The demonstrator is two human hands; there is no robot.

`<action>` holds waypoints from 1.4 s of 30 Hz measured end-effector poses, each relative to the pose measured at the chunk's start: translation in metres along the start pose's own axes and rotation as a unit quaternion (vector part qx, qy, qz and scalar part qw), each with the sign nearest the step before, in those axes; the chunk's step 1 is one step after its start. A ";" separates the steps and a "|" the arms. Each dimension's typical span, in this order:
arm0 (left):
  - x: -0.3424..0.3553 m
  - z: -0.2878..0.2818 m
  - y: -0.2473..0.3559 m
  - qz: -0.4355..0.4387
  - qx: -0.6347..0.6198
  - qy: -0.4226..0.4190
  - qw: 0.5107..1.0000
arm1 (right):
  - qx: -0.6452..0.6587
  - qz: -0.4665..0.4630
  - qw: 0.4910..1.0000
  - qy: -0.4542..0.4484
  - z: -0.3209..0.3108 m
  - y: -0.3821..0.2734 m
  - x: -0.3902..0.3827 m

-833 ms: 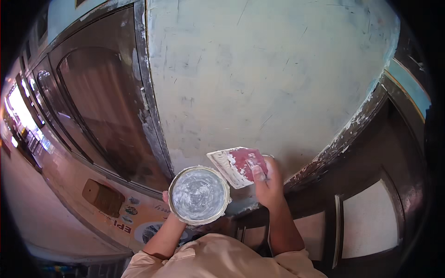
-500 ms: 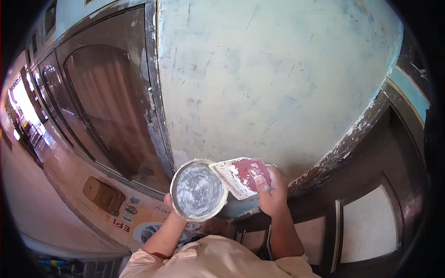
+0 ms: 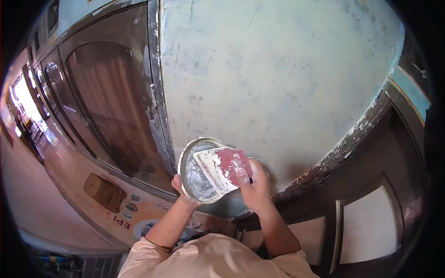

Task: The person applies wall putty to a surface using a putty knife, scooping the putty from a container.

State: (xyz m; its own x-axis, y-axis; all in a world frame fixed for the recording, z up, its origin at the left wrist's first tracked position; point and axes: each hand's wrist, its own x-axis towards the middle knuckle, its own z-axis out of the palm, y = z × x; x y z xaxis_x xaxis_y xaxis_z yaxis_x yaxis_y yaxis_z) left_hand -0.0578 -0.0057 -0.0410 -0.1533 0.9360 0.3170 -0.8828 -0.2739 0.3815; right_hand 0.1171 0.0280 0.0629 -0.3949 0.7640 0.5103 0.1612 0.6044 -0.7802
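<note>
My left hand point(image 3: 177, 183) is closed on the rim of a shallow round pan point(image 3: 188, 172), tilted so its inside shows, streaked with white putty. Most of that hand's fingers are hidden under the pan. A flat red putty spreader point(image 3: 234, 160) is pinched in my right hand point(image 3: 256, 187), thumb on top and fingers beneath. White putty coats the spreader's left edge, which lies over the pan's right half; whether it touches the pan's bottom I cannot tell. Beyond both hands stands a pale green-blue wall point(image 3: 278, 78) with grey patches and scratches.
A dark wooden door point(image 3: 99, 92) with a curtain-like brown panel stands left of the wall. At the lower right is another dark door point(image 3: 324, 255) with pale panels. A brown plastic stool point(image 3: 104, 192) sits on the floor at left, beside a printed orange sheet point(image 3: 143, 213).
The spreader has moved left, from the pan's right rim to over its inside. Both hands have risen slightly, and the pan has shifted a little right and tilted differently.
</note>
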 end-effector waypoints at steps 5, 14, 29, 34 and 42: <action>0.002 0.020 0.006 0.007 0.034 -0.002 0.999 | 0.105 0.019 0.994 0.033 0.010 0.018 -0.007; 0.005 -0.006 -0.006 0.062 -0.005 0.006 0.998 | 0.113 -0.013 0.993 0.042 0.015 0.012 -0.017; 0.013 -0.018 -0.014 0.097 0.109 -0.038 0.989 | 0.320 0.211 0.918 -0.097 -0.002 0.048 -0.017; 0.009 -0.035 -0.012 0.110 0.138 -0.060 0.982 | 0.361 0.262 0.888 -0.114 0.003 0.058 -0.021; 0.018 -0.048 -0.019 0.120 0.190 -0.048 0.973 | 0.502 0.224 0.814 -0.187 -0.005 0.048 -0.005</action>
State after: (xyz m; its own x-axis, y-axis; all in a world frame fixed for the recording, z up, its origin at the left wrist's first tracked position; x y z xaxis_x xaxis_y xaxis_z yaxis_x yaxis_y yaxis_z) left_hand -0.0649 0.0274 -0.0847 -0.2772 0.8149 0.5090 -0.5964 -0.5613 0.5738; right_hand 0.1317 0.0551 0.0248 -0.7774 0.6220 0.0936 -0.3820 -0.3487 -0.8558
